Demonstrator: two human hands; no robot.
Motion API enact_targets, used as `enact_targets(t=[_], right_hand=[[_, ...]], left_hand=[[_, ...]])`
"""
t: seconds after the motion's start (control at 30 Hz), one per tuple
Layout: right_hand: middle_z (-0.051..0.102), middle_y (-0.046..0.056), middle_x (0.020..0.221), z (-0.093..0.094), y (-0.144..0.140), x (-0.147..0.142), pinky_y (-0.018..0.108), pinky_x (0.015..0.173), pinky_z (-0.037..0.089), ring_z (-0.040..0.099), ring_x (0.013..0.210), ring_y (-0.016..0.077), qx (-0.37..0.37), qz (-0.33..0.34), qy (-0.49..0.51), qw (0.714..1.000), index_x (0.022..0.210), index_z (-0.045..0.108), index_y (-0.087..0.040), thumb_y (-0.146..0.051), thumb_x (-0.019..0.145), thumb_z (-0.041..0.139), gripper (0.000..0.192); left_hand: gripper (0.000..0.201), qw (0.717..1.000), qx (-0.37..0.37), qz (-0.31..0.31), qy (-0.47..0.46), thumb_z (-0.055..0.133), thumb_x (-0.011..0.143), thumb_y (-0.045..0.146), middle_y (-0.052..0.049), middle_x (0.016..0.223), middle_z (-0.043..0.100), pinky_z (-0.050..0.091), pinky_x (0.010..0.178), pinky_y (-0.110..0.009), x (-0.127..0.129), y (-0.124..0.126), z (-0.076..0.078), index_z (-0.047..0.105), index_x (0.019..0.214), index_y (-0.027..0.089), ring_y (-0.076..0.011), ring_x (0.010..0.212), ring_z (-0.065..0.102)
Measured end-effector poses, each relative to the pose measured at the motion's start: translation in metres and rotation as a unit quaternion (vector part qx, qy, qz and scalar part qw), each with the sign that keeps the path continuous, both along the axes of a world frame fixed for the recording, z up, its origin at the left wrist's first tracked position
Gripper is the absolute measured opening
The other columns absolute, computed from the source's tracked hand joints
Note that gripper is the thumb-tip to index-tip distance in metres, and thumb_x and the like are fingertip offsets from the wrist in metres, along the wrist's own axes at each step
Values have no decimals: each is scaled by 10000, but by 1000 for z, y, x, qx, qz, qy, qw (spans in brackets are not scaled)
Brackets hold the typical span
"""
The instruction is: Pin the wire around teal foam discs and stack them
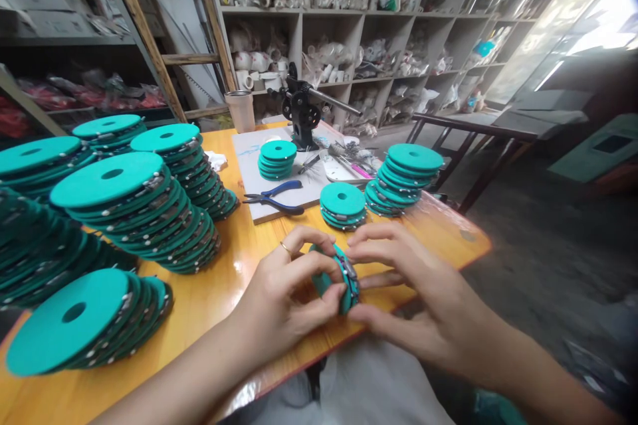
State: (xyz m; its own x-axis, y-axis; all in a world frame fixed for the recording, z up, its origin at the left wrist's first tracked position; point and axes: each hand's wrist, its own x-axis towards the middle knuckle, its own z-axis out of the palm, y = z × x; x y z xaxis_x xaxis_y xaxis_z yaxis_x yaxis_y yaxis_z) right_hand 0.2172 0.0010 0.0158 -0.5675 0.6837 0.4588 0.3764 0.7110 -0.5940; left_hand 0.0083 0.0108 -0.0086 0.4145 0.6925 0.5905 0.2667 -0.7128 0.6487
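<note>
**Both hands on one teal disc**

Your left hand and your right hand hold together a teal disc, standing on its edge, just above the near edge of the orange desk. Both grips are narrow, fingers closed on the disc rim. To the left, tall stacks of discs lean. Behind, blue pliers lie on a white board, near a black hand-crank machine

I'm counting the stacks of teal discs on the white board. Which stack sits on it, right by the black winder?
The small stack of teal discs just left of the black winder, behind the blue-handled pliers; the other stacks stand on the orange table.
</note>
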Motion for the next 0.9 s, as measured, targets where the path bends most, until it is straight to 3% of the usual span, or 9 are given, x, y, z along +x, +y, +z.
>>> enact_targets(t=[0.07, 0.13, 0.3, 0.47, 0.73, 0.9], right_hand=[[489, 52, 1124, 10, 0, 2, 191, 845, 527, 549, 1012, 96, 74, 0, -56, 996, 1094, 555, -171, -147, 958, 513, 145], [508, 52, 1052, 20, 1, 4, 223, 782, 501, 555, 916, 103, 106, 12, -123, 987, 1023, 583, -147, -124, 976, 453, 139], [517, 43, 954, 40, 7, -2, 228, 636, 438, 550, 795, 119, 79, 17, -215, 973, 881, 600, -132, -98, 902, 572, 49], [534, 41, 928, 46, 15, -12, 219, 561, 345, 485, 673, 89, 144, 5, -264, 954, 791, 604, -124, -39, 745, 699, 136], [497, 39, 794, 46, 21, -25, 253, 444, 107, 224, 506, 65, 265, 14, -415, 870, 674, 563, -111, -41, 686, 687, 143], [459, 38, 723, 48, 22, -28, 256, 435, 42, 291, 515, 86, 328, 38, -449, 830, 673, 571, -123, -27, 563, 724, 211]], left_hand=[[146, 1000, 9, 4, 3, 648, 803, 60, -43, 1045, 528, 476, 860, -187, 2, -1, 0, 602, 877, 177, -113, 1040, 569], [146, 1000, 16, 8, -2, 651, 797, 54, -45, 1039, 519, 473, 885, -201, 3, -1, 0, 605, 865, 175, -120, 1054, 561], [123, 1000, 17, 4, -12, 652, 791, 60, -56, 1010, 478, 487, 901, -247, 7, -2, -3, 610, 845, 162, -149, 1062, 550], [98, 1000, 20, 13, -19, 640, 806, 82, -61, 1007, 464, 494, 835, -229, 9, -2, -7, 608, 858, 158, -137, 998, 545], [69, 999, 9, 40, -20, 617, 818, 109, -60, 1001, 475, 497, 807, -262, 9, -4, -10, 615, 858, 165, -150, 954, 563], [61, 998, 2, 53, -27, 608, 816, 120, -60, 992, 479, 491, 784, -274, 10, -5, -12, 624, 851, 167, -148, 909, 563]])
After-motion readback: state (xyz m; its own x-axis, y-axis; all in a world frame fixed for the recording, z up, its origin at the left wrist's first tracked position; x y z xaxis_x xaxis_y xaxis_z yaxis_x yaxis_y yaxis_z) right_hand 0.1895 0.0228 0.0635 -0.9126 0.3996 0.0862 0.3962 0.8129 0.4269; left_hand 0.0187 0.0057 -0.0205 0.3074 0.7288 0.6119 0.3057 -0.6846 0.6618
